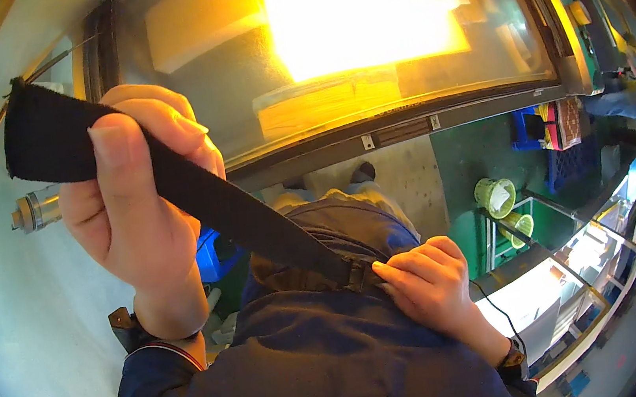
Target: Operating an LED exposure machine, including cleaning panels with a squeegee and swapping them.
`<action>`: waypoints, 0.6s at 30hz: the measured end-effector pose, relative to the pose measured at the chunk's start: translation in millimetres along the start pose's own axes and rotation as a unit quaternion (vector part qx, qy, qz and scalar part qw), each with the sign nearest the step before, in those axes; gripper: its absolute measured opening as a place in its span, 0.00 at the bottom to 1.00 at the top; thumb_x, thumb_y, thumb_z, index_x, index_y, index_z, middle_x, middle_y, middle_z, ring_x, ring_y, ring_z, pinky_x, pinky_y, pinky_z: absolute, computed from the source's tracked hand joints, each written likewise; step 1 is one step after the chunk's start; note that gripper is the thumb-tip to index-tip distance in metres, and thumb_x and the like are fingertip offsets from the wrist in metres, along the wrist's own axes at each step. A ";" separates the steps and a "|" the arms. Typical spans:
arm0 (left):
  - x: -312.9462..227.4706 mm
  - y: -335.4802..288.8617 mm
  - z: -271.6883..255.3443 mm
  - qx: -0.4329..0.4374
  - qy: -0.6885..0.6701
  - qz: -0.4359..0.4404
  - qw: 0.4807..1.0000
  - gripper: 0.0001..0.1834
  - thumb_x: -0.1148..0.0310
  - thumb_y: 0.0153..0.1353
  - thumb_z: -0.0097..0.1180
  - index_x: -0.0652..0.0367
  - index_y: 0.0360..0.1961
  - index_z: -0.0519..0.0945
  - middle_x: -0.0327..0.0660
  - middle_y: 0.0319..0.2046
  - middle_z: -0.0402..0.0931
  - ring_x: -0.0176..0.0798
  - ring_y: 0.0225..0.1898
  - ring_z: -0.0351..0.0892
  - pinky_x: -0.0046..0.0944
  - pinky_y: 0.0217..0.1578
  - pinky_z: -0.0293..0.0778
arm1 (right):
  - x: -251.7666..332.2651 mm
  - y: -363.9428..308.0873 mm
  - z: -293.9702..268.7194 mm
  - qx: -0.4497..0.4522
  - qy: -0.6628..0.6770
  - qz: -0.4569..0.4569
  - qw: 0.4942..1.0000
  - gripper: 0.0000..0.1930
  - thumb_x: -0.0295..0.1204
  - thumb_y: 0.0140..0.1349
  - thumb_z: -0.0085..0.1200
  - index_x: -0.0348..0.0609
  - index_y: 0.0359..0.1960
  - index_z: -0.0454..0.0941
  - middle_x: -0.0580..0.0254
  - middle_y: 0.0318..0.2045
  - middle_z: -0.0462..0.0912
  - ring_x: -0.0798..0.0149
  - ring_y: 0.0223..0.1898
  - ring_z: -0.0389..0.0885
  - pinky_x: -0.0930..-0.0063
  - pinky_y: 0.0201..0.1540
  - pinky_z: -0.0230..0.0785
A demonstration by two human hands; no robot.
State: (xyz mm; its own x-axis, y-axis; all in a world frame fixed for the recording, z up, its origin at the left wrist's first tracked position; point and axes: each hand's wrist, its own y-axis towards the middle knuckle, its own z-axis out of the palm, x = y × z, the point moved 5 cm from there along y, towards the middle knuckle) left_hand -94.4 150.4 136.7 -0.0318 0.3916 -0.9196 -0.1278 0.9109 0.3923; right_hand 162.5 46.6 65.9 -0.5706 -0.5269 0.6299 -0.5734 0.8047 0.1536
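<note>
Two green buckets (pixel 505 207) are seen on a metal rack (pixel 498 244); a blue crate (pixel 525 129) is set behind.

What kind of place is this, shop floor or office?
Likely a factory or workshop floor. A large machine window glowing yellow stands ahead, stacked blue crates sit on the green painted floor, and a lit workbench runs along the right. The left hand pulls a black strap at the waist.

Buckle (pixel 357 275) mostly hidden under right hand (pixel 428 288) fingertips. Strap (pixel 173 184) middle covered by left hand (pixel 137 213). Window (pixel 362 42) interior washed out by glare. Distant shelves (pixel 608 234) too small to resolve.
</note>
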 end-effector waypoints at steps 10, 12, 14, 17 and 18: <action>60.9 -26.4 -13.8 0.000 0.042 -0.204 0.978 0.12 0.68 0.73 0.49 0.63 0.36 0.81 0.41 0.32 0.81 0.31 0.34 0.78 0.33 0.39 0.73 | 3.9 -3.9 1.5 -0.034 0.034 -0.044 0.998 0.12 0.27 0.45 0.67 0.43 0.34 0.85 0.67 0.30 0.84 0.68 0.27 0.82 0.71 0.33 0.74; 86.3 -51.7 -15.6 0.076 -0.016 -0.257 0.963 0.08 0.68 0.71 0.52 0.62 0.38 0.79 0.42 0.36 0.82 0.33 0.39 0.80 0.36 0.43 0.75 | 2.4 -3.6 2.9 -0.027 0.041 -0.033 0.998 0.12 0.27 0.45 0.67 0.42 0.34 0.85 0.66 0.31 0.84 0.66 0.28 0.82 0.70 0.33 0.75; 99.4 -80.6 0.1 0.143 -0.097 -0.316 0.933 0.07 0.69 0.67 0.57 0.60 0.41 0.77 0.43 0.41 0.82 0.36 0.43 0.81 0.40 0.48 0.75 | -0.1 -1.6 4.0 -0.025 0.037 -0.018 0.999 0.12 0.26 0.45 0.67 0.42 0.34 0.85 0.65 0.31 0.84 0.65 0.28 0.82 0.70 0.34 0.76; 98.3 -119.6 23.8 0.335 -0.108 -0.352 0.867 0.15 0.70 0.57 0.66 0.58 0.42 0.75 0.46 0.45 0.81 0.40 0.48 0.79 0.42 0.54 0.72 | -2.1 1.6 6.7 -0.032 0.025 0.001 0.999 0.12 0.26 0.44 0.67 0.41 0.34 0.85 0.64 0.31 0.84 0.63 0.28 0.83 0.70 0.33 0.76; 95.9 -129.2 31.3 0.407 -0.062 -0.358 0.838 0.19 0.69 0.55 0.69 0.59 0.44 0.75 0.45 0.45 0.81 0.39 0.48 0.79 0.41 0.55 0.72 | -2.6 2.9 6.7 -0.041 0.014 0.004 0.999 0.13 0.26 0.44 0.67 0.41 0.34 0.85 0.63 0.31 0.84 0.63 0.27 0.83 0.70 0.32 0.76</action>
State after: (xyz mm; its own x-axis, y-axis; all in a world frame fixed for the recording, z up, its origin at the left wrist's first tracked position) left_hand -49.9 74.4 -1.6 -0.1254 -0.3287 -0.9361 0.6500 0.6856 -0.3278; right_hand 158.4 48.5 59.6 -0.5577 -0.5144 0.6514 -0.5186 0.8287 0.2104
